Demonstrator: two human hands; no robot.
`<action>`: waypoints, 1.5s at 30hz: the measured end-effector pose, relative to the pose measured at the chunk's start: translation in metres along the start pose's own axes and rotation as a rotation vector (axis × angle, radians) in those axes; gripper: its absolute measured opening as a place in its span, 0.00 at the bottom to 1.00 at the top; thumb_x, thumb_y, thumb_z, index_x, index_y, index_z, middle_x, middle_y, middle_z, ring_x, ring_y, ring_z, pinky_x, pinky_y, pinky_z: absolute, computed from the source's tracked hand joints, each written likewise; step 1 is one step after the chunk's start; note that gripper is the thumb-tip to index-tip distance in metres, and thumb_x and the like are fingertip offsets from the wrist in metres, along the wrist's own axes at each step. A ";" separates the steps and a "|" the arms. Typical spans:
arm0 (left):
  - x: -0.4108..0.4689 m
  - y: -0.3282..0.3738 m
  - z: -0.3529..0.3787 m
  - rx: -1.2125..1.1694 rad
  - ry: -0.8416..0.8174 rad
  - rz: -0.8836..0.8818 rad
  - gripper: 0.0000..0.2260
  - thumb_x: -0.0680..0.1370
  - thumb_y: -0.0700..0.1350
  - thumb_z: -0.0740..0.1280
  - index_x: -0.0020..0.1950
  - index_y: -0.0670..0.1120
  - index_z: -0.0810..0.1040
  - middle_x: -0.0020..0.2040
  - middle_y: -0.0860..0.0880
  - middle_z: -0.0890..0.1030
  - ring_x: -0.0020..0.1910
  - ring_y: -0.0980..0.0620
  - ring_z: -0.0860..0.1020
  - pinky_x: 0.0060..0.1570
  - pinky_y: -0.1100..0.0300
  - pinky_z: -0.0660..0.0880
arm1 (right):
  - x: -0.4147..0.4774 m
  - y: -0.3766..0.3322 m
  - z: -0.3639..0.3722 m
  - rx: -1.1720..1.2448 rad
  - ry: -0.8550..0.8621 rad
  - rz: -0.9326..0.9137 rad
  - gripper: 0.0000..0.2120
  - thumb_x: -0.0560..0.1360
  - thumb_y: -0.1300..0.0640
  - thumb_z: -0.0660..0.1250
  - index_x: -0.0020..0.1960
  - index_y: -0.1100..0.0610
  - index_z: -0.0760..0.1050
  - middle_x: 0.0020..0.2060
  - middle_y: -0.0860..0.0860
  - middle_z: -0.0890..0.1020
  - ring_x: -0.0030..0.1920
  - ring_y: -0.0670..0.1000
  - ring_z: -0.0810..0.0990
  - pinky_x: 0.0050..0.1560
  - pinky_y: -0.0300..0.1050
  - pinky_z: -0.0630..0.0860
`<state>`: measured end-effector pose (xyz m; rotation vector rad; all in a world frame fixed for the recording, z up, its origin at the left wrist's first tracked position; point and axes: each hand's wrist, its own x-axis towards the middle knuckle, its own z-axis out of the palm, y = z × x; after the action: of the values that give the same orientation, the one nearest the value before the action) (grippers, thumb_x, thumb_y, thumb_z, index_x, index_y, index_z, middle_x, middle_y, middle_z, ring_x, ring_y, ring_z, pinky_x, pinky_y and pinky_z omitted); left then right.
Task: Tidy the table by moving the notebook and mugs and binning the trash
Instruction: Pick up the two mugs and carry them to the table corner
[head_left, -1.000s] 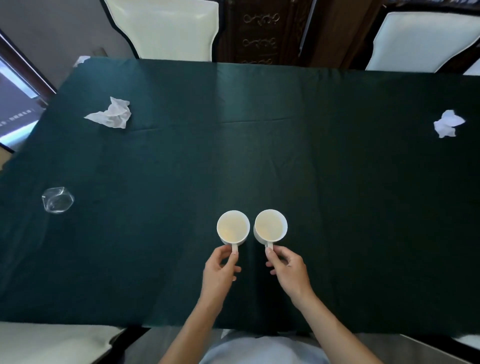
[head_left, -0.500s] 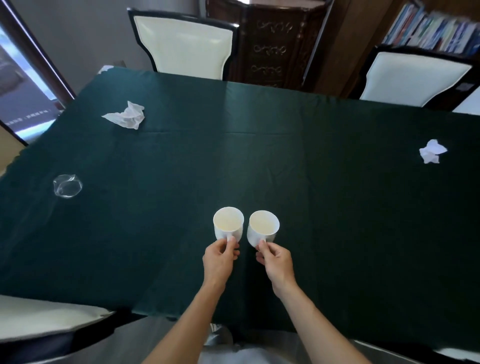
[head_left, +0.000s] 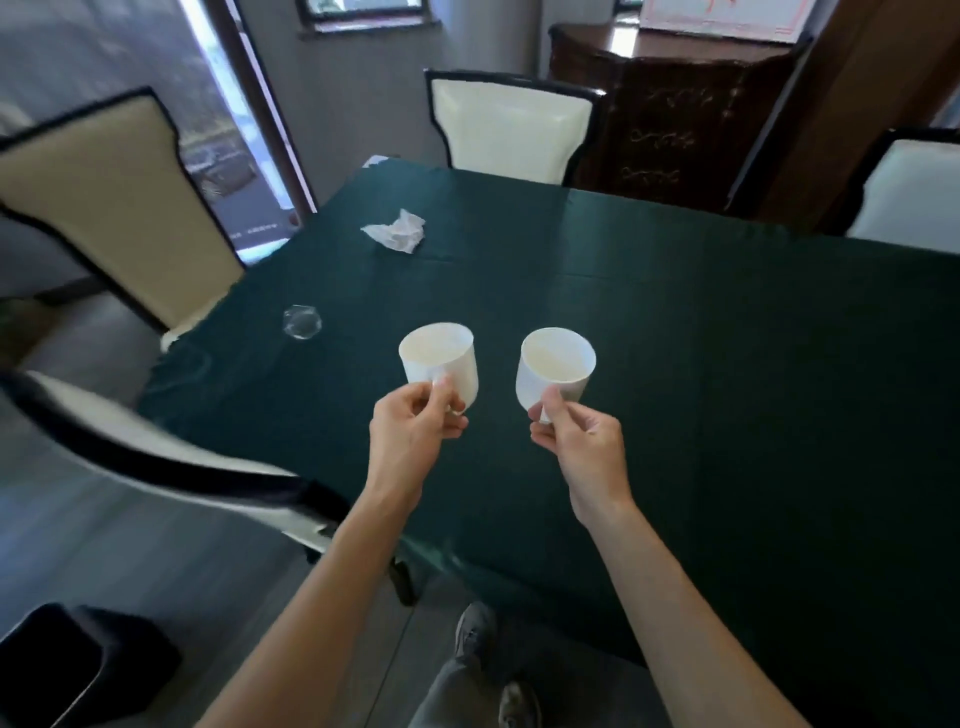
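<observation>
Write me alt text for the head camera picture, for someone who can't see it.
A person's left hand and right hand each hold a white mug by its handle, the left mug and right mug raised above a dark green table. A crumpled tissue and crushed clear plastic cup lie on the table's left side.

No readable text, label, brand, number or sign appears anywhere. The white board (head_left: 719, 15) leaning on top of the dark wooden cabinet (head_left: 670, 111) carries red marks, cut off by the frame edge and too blurred to read. The cabinet front shows only gold scrollwork, not lettering.
</observation>
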<state>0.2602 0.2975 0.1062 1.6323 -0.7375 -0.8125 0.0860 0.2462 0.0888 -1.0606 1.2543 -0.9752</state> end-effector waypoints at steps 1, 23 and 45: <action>-0.002 0.011 -0.013 -0.003 0.028 0.027 0.17 0.83 0.49 0.66 0.41 0.41 0.84 0.36 0.48 0.86 0.37 0.49 0.86 0.42 0.55 0.83 | -0.006 -0.010 0.011 0.020 -0.030 -0.017 0.19 0.80 0.46 0.69 0.40 0.59 0.86 0.39 0.50 0.87 0.40 0.46 0.84 0.57 0.55 0.84; 0.032 0.072 -0.342 -0.044 0.205 0.235 0.18 0.84 0.48 0.66 0.39 0.40 0.84 0.37 0.47 0.86 0.37 0.48 0.87 0.42 0.57 0.85 | -0.120 -0.094 0.324 0.038 -0.214 -0.226 0.16 0.80 0.49 0.69 0.41 0.57 0.87 0.39 0.50 0.88 0.41 0.49 0.86 0.53 0.51 0.85; 0.190 0.038 -0.465 -0.020 0.128 0.124 0.17 0.82 0.47 0.67 0.38 0.38 0.84 0.39 0.44 0.86 0.38 0.43 0.88 0.48 0.49 0.85 | -0.040 -0.071 0.483 0.009 -0.327 -0.140 0.17 0.81 0.52 0.69 0.41 0.63 0.85 0.44 0.56 0.87 0.42 0.49 0.84 0.52 0.47 0.85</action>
<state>0.7480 0.3926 0.1880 1.5886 -0.7302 -0.6194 0.5645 0.3049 0.1743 -1.2572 0.9179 -0.8685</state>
